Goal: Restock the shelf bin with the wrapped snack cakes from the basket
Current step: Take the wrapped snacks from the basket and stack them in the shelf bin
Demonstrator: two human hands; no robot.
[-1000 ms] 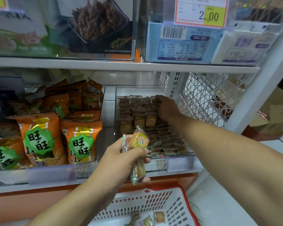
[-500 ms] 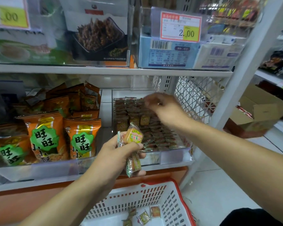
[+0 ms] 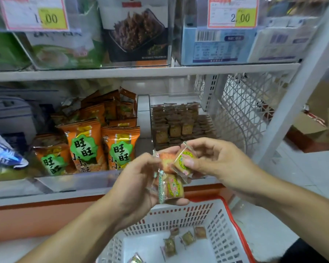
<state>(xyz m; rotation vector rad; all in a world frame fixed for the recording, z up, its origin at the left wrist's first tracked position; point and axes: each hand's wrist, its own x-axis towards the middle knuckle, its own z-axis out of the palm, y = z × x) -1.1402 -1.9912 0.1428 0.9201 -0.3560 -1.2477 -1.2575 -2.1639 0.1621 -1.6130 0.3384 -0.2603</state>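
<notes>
My left hand (image 3: pixel 139 185) grips a small bunch of wrapped snack cakes (image 3: pixel 172 187) in front of the shelf edge. My right hand (image 3: pixel 215 162) pinches one wrapped cake (image 3: pixel 184 160) at the top of that bunch. Behind both hands, the clear shelf bin (image 3: pixel 146 118) holds rows of brown wrapped cakes (image 3: pixel 175 126). Below, the white basket (image 3: pixel 222 221) with a red rim holds several loose wrapped cakes (image 3: pixel 187 239) on its floor.
Orange snack bags (image 3: pixel 120 147) fill the bin to the left. An upper shelf (image 3: pixel 141 71) carries boxed goods and price tags. A white mesh side panel (image 3: pixel 243 111) and an upright post (image 3: pixel 296 95) stand at the right. Cardboard boxes (image 3: pixel 319 118) sit on the floor beyond.
My right hand has drawn back from the rear of the shelf bin and now pinches a cake at my left hand. The view has shifted slightly down.
</notes>
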